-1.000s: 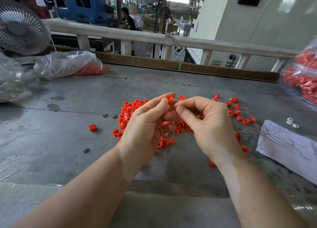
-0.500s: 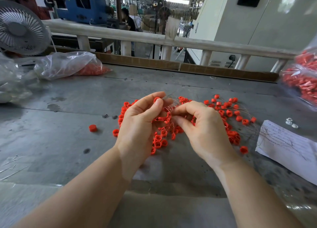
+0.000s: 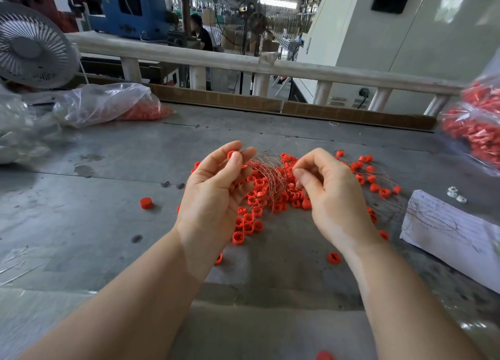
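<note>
1. Your left hand [image 3: 213,197] and right hand [image 3: 335,197] drew apart, with the wire bundle [image 3: 267,174] strung between them above the cap pile [image 3: 250,220].
2. Left pinched a red cap [image 3: 230,154]; right pinched wire.
3. Likely untangling; next, ease one strand free.

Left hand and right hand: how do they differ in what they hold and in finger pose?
The left hand pinches a small red plastic cap between thumb and forefinger; the right hand pinches only thin copper wire strands. The left forefinger is stretched out; the right hand's fingers curl inward. Both hover above the pile of red caps on the grey table.
</note>
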